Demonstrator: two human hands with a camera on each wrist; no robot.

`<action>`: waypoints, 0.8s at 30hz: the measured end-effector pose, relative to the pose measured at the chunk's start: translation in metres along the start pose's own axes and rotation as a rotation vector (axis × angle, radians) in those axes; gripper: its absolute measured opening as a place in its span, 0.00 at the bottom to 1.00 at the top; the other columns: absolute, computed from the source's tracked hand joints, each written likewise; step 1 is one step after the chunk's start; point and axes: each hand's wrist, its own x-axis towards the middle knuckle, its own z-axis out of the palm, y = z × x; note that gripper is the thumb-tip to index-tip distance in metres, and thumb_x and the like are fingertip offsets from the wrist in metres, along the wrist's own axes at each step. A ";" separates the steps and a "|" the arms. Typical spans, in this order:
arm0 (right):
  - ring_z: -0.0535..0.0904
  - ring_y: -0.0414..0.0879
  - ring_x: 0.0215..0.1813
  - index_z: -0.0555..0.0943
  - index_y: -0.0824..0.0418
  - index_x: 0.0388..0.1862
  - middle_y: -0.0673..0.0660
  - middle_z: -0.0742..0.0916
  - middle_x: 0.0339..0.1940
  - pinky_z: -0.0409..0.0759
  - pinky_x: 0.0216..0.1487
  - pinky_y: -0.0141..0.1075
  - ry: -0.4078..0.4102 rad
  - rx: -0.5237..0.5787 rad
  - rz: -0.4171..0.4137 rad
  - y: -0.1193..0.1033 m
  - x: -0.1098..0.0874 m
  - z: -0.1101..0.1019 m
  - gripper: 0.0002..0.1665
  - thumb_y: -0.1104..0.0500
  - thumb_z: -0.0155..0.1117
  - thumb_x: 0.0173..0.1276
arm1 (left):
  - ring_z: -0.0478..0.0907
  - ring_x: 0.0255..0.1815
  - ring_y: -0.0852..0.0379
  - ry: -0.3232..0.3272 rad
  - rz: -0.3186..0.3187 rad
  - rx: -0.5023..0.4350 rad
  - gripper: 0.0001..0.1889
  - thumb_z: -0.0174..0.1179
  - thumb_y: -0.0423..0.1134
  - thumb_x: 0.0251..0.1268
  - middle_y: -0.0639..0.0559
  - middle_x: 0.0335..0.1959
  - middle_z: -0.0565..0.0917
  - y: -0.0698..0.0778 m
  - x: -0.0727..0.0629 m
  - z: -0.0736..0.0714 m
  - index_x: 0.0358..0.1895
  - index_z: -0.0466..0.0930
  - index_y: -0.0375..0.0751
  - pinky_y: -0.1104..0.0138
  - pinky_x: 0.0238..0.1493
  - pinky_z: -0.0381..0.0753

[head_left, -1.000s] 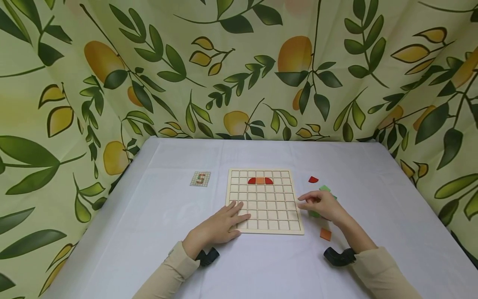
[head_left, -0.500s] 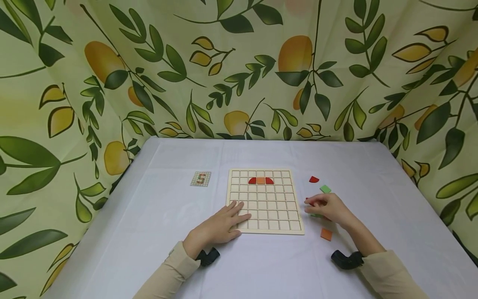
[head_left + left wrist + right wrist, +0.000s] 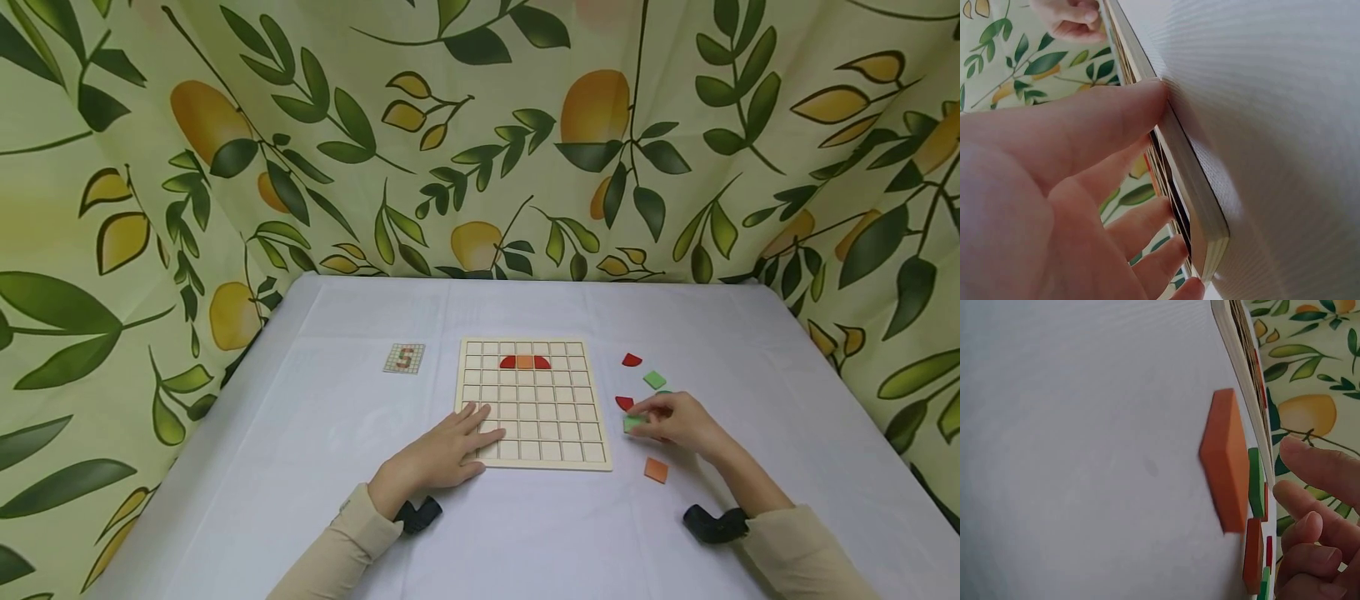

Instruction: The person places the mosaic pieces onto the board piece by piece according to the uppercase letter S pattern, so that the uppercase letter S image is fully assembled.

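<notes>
My left hand (image 3: 438, 450) rests with fingers spread on the lower left corner of a wooden grid board (image 3: 540, 414); its thumb (image 3: 1116, 112) lies along the board's edge in the left wrist view. To the right of the board, my right hand (image 3: 684, 425) hovers over loose tiles, thumb and index finger apart, other fingers curled in, holding nothing. Its fingertips are close over a green square tile (image 3: 632, 425) and a red quarter-round tile (image 3: 623, 403). In the board's upper part, an orange square (image 3: 524, 362) sits between two red quarter-rounds (image 3: 507, 362).
Another red quarter-round (image 3: 632, 360) and a green tile (image 3: 655, 380) lie farther back. An orange tile (image 3: 656, 470) lies nearer; the right wrist view shows a second orange tile (image 3: 1252, 556). Left of the board is a small pattern card (image 3: 404, 358). A patterned curtain (image 3: 480, 167) stands behind the table.
My right hand has drawn to the right and slightly nearer, away from the board, uncovering a red quarter-round and more of a green tile. My left hand has stayed put.
</notes>
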 end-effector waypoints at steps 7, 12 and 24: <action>0.66 0.40 0.28 0.85 0.68 0.44 0.49 0.72 0.19 0.62 0.23 0.28 0.000 -0.020 0.022 0.004 -0.003 -0.004 0.22 0.57 0.76 0.53 | 0.49 0.80 0.38 -0.006 -0.011 -0.021 0.25 0.53 0.42 0.71 0.38 0.78 0.56 -0.001 0.002 0.002 0.70 0.67 0.53 0.48 0.79 0.55; 0.66 0.40 0.28 0.85 0.69 0.43 0.49 0.72 0.19 0.62 0.24 0.28 -0.001 -0.036 0.016 0.007 -0.002 -0.005 0.22 0.59 0.77 0.51 | 0.49 0.80 0.37 -0.008 -0.012 -0.048 0.25 0.54 0.40 0.70 0.38 0.78 0.56 -0.002 0.003 0.002 0.69 0.68 0.52 0.46 0.78 0.55; 0.66 0.39 0.27 0.85 0.70 0.40 0.48 0.72 0.19 0.62 0.23 0.27 -0.003 -0.047 -0.004 0.009 0.003 -0.005 0.19 0.62 0.76 0.50 | 0.46 0.81 0.38 -0.038 -0.024 -0.119 0.28 0.51 0.33 0.63 0.38 0.78 0.54 -0.003 0.004 0.000 0.68 0.69 0.52 0.46 0.79 0.52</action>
